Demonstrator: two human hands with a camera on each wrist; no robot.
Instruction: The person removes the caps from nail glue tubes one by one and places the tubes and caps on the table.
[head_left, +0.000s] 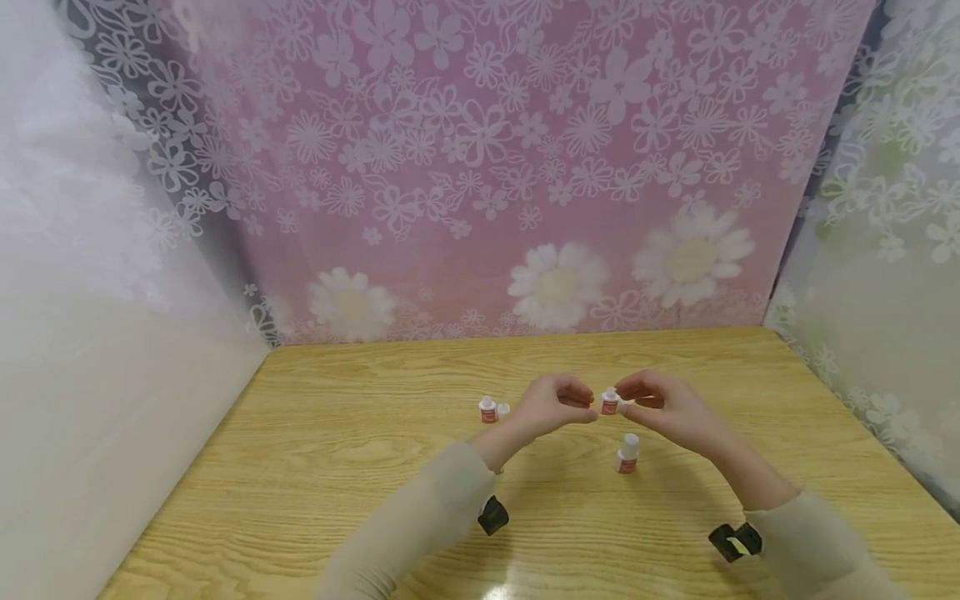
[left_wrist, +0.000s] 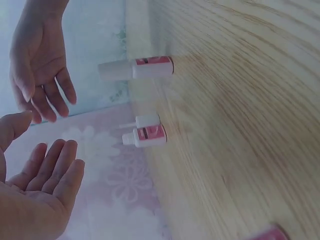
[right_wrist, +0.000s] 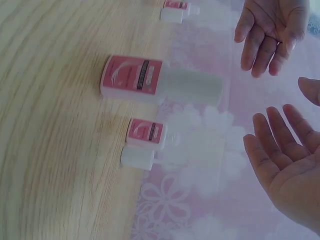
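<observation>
My left hand hovers over the table with fingers loosely bent and nothing in its grasp. Facing it, my right hand is likewise free, its fingers relaxed. An uncapped small white bottle with a red label stands on the table, seen between the hands in the head view. Beside that bottle a white cap stands with its thin applicator pointing up. Nearer to me is a capped bottle of the same kind. Both wrist views show a gap between the hands and the bottles.
Left of the left hand stands another uncapped bottle with a white cap by it. Wood-grained table lies beneath. A pink flowered curtain rises at the back, with pale sheets at both sides.
</observation>
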